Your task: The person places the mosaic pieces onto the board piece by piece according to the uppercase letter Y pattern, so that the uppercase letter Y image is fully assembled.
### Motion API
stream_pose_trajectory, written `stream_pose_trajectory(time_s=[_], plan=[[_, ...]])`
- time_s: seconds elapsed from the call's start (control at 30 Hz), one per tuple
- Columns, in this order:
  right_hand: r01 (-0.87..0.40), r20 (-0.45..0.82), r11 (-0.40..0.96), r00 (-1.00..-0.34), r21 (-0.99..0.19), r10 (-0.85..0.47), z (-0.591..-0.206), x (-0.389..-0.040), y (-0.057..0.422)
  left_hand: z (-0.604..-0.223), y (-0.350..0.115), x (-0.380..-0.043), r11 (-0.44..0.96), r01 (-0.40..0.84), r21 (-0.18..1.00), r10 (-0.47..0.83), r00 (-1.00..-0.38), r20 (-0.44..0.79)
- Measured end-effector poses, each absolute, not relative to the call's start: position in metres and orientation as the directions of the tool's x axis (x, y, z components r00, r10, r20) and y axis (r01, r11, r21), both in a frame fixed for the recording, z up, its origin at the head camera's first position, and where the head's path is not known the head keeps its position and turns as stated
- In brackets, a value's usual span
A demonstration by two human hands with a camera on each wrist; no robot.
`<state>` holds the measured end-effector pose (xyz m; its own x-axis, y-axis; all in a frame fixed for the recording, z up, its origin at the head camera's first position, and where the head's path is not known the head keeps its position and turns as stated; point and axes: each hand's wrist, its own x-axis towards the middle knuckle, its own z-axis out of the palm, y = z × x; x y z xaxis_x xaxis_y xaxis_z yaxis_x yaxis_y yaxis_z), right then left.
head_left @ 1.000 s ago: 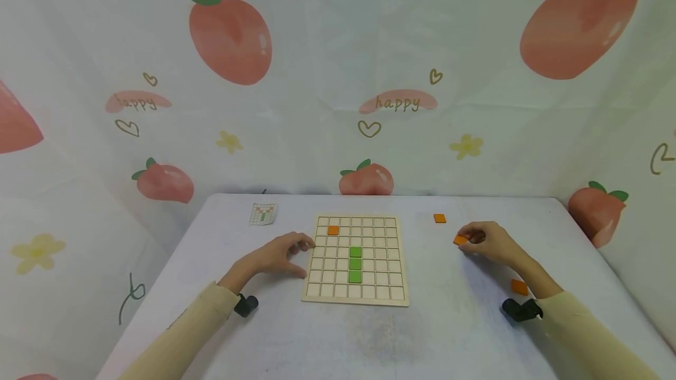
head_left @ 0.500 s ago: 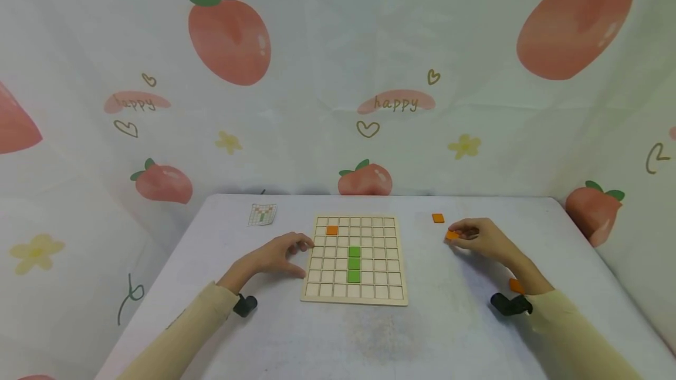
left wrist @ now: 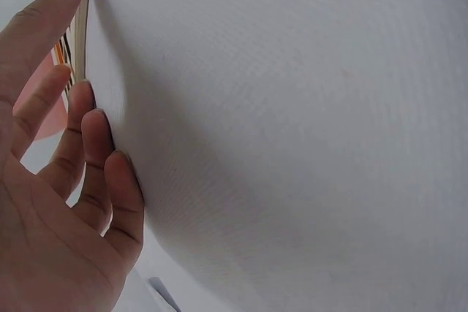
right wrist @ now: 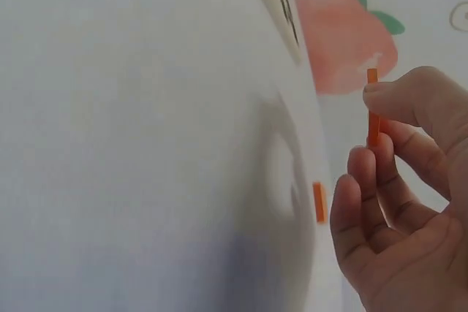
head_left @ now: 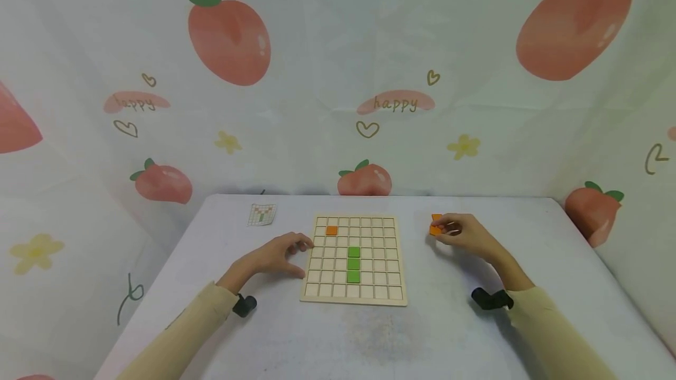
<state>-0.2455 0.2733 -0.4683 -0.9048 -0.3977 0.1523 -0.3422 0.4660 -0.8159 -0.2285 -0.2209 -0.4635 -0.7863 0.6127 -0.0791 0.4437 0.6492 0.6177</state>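
A pale wooden grid board [head_left: 380, 296] lies mid-table. One orange tile [head_left: 331, 231] sits in its upper left, and three green tiles [head_left: 353, 264] form a column near the middle. My left hand [head_left: 277, 254] touches the board's left edge with thumb and fingertips, thumb and fingers spread apart; the left wrist view shows the board's edge [left wrist: 81, 49] at them. Above the table to the right of the board, my right hand [head_left: 467, 236] pinches an orange tile [right wrist: 374, 107] between thumb and fingers. Just behind it, another orange tile [head_left: 436, 216] lies on the table.
A small paper card [head_left: 262, 214] with a printed coloured grid lies at the back left of the white table [head_left: 296, 345]. Behind the table hangs a pale cloth [head_left: 306, 151] with peach prints.
My right hand has moved left with the pinched orange tile, coming in front of the tile lying at the back. The left hand stays at the board's edge.
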Motion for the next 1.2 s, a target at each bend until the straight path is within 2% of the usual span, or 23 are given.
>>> stream_pose_trajectory(time_s=[0.37,0.73,1.2], plan=[[-0.386,0.195,0.344,-0.858,-0.856,-0.476,-0.469,-0.256,0.237,-0.464,-0.220,-0.230,0.624,0.495,0.604,0.647,-0.761,-0.045],[-0.360,0.154,0.344,-0.850,-0.867,-0.503,-0.469,-0.261,0.197,-0.462,-0.220,-0.229,0.643,0.445,0.623,0.621,-0.780,-0.083],[-0.420,0.170,0.331,-0.797,-0.845,-0.579,-0.470,-0.271,0.140,-0.463,-0.220,-0.229,0.637,0.459,0.620,0.631,-0.772,-0.077]])
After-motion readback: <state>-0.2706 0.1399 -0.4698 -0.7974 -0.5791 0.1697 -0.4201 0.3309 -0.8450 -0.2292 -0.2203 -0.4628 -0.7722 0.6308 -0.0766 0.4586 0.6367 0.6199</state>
